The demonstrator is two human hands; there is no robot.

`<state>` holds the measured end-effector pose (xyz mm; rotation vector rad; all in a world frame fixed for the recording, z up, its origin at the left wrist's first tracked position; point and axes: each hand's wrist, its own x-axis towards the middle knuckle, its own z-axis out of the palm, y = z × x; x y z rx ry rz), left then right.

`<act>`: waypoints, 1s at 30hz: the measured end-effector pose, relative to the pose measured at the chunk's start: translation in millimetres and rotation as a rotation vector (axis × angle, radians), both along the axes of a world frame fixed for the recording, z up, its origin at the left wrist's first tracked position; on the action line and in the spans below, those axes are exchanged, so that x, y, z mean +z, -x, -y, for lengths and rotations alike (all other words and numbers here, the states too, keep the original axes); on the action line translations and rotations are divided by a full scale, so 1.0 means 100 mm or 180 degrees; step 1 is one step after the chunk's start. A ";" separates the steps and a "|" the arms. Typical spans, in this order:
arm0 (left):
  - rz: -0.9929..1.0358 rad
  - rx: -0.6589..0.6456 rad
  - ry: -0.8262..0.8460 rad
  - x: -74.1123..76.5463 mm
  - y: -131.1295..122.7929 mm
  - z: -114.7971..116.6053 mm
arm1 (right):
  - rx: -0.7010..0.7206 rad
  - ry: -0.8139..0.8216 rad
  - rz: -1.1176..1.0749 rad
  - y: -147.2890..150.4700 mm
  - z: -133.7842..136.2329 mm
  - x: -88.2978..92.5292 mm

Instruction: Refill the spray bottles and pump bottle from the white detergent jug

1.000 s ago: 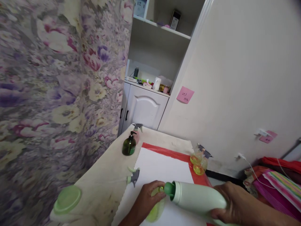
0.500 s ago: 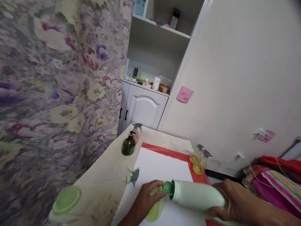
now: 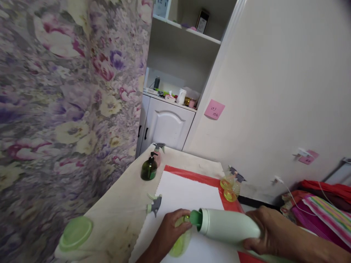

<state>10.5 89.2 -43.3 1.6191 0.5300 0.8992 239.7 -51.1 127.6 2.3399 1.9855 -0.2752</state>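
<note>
With my right hand (image 3: 270,232) I grip a pale green bottle (image 3: 229,225), tipped on its side with its mouth toward the left. A darker green spout (image 3: 195,218) pokes out of that mouth. My left hand (image 3: 175,228) is closed around the neck of a clear spray bottle (image 3: 179,245) that has yellow-green liquid inside. The spout lies right at the spray bottle's neck; whether liquid is flowing I cannot make out. A loose grey and green trigger sprayer head (image 3: 155,205) lies at the white sheet's left edge.
On the table, a dark green pump bottle (image 3: 149,168) stands beside a pink spray bottle (image 3: 157,155). Yellow spray bottles (image 3: 231,191) stand at the right. A green-lidded container (image 3: 76,233) is near left. White sheet (image 3: 189,193) lies over red material (image 3: 192,174).
Both hands and the two bottles hold nearly the same position. The whole view has shifted very slightly.
</note>
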 end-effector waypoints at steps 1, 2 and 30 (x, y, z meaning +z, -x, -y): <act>0.0013 -0.0012 0.0008 0.01 0.00 0.01 | -0.0006 0.0028 0.0013 0.00 0.00 0.01; 0.0027 -0.0031 0.0020 0.01 0.00 0.01 | -0.0001 0.0061 0.0026 0.01 0.00 0.01; 0.0028 -0.0050 0.0111 0.03 0.01 0.03 | 0.0087 0.0025 0.0112 -0.04 0.01 0.00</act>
